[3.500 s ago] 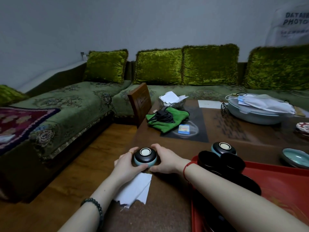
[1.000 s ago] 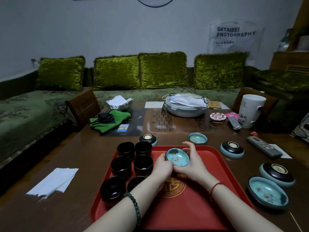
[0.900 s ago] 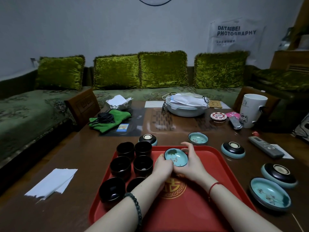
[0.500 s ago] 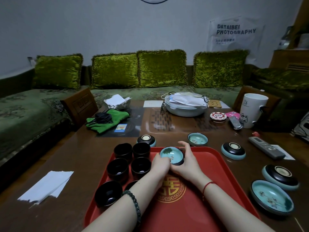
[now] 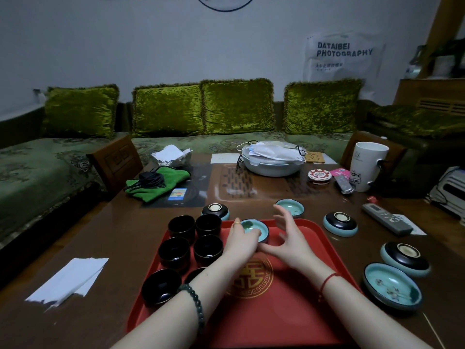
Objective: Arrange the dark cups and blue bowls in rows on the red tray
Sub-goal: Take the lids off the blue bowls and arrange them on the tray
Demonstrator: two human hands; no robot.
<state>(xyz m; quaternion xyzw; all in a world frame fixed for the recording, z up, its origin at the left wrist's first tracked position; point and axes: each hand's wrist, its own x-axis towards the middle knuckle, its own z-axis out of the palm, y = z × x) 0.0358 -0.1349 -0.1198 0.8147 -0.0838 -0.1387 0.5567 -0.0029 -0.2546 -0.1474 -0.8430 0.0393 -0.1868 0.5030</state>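
Blue bowl [image 5: 255,229] sits upright at the red tray's [image 5: 297,313] far edge beside the dark cups [image 5: 195,238]; left hand [image 5: 242,241] touches it, grip hidden; right hand [image 5: 289,239] spread open just right, nearer the loose bowls.

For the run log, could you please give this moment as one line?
left hand: on blue bowl | right hand: open | red tray: six dark cups, one bowl
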